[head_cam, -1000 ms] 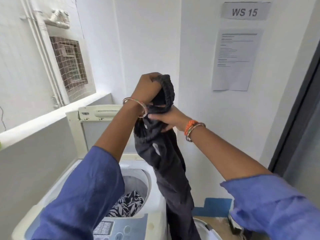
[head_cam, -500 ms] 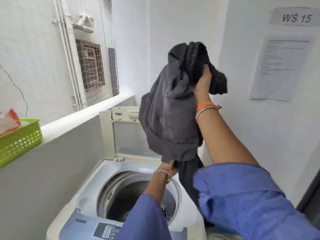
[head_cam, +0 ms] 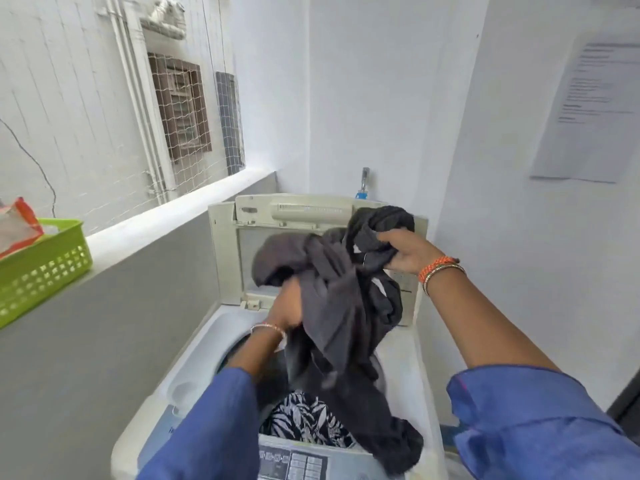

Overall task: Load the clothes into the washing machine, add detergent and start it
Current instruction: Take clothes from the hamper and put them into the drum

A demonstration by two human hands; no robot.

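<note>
Dark grey cloth, a large garment [head_cam: 332,306], hangs bunched over the open top of the washing machine [head_cam: 408,386]. The right hand [head_cam: 403,252] grips one gathered end of it high up, near the raised lid [head_cam: 294,216], with the fingers curled tight into the fabric. The left hand [head_cam: 287,306] is lower, just above the drum opening, and it is pushed into the folds of the same garment; most of its fingers are hidden by the cloth, so I judge it is holding the garment but I cannot see exactly how. The lower end of the garment lies over the front edge of the machine and touches the control panel [head_cam: 294,462], so this part is outside the drum.

Inside the drum a black and white leaf-print piece [head_cam: 304,420] is already lying, so loading has begun. The dark garment is not in yet; it needs to be lowered and its trailing end pulled back from the panel into the drum.

A green basket [head_cam: 45,268] stands on the ledge to the left, with an orange and clear packet [head_cam: 17,223] in it; whether this is the detergent I cannot tell. I judge that the detergent, closing the lid and starting the machine are all not yet done.
</note>
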